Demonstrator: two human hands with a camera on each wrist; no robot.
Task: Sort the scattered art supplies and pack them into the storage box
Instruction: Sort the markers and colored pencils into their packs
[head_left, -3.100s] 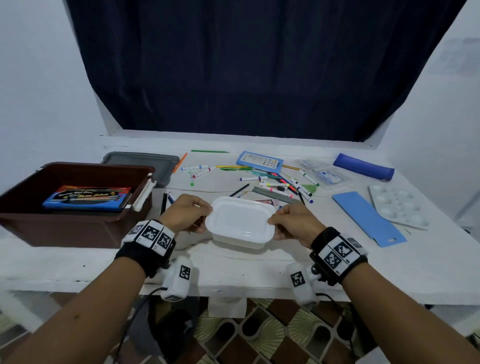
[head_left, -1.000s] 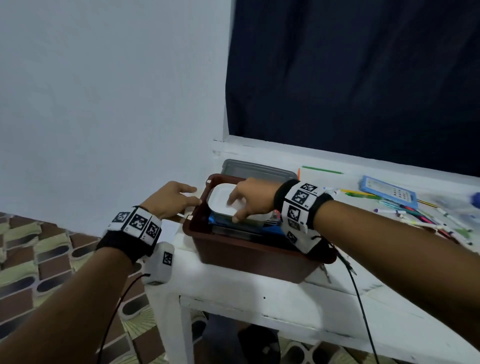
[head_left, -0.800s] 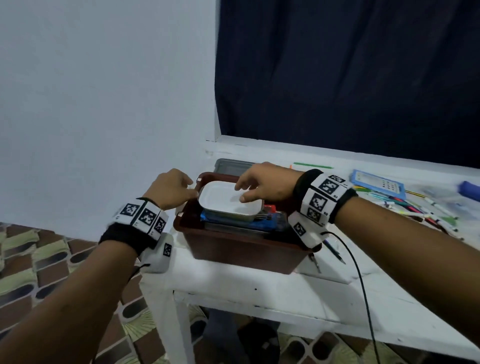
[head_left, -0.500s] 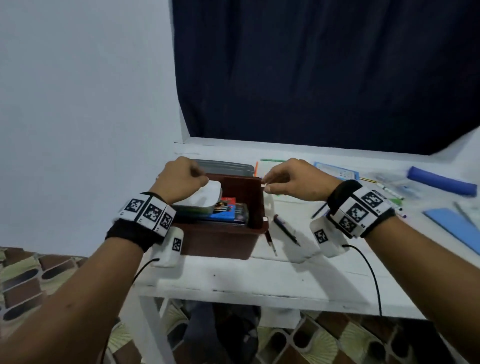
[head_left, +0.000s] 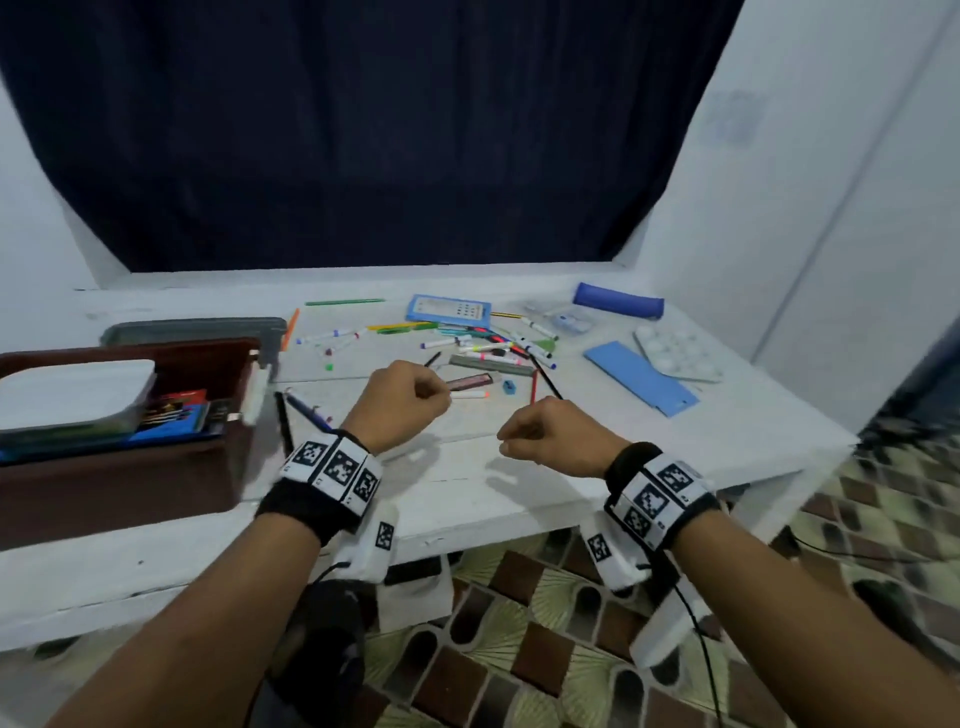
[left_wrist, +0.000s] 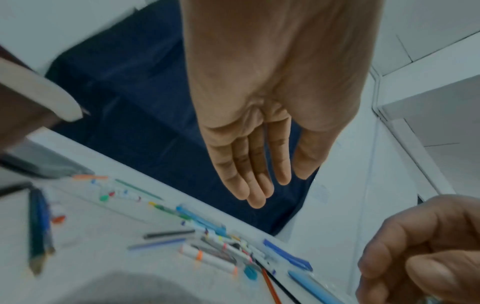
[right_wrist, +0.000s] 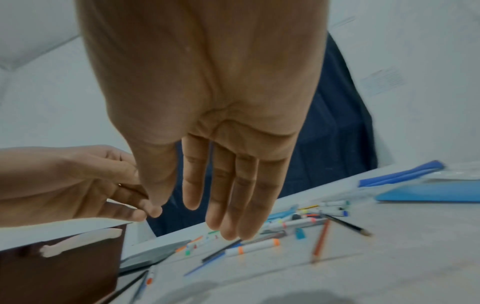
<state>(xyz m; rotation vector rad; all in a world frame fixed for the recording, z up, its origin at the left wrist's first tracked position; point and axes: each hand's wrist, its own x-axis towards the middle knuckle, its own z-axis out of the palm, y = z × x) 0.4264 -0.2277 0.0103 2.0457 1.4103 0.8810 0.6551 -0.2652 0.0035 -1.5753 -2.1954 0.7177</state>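
Both hands empty: left hand (head_left: 397, 402) and right hand (head_left: 550, 435) loosely curled above table. Markers (head_left: 485, 348) scattered just beyond fingertips; storage box (head_left: 130, 467) left. Between items; next likely gathering markers.

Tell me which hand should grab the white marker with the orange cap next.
Left. The left hand hangs empty, close to the white marker with the orange cap, with nothing between them. The right hand, also empty, is nearer the table's front edge.
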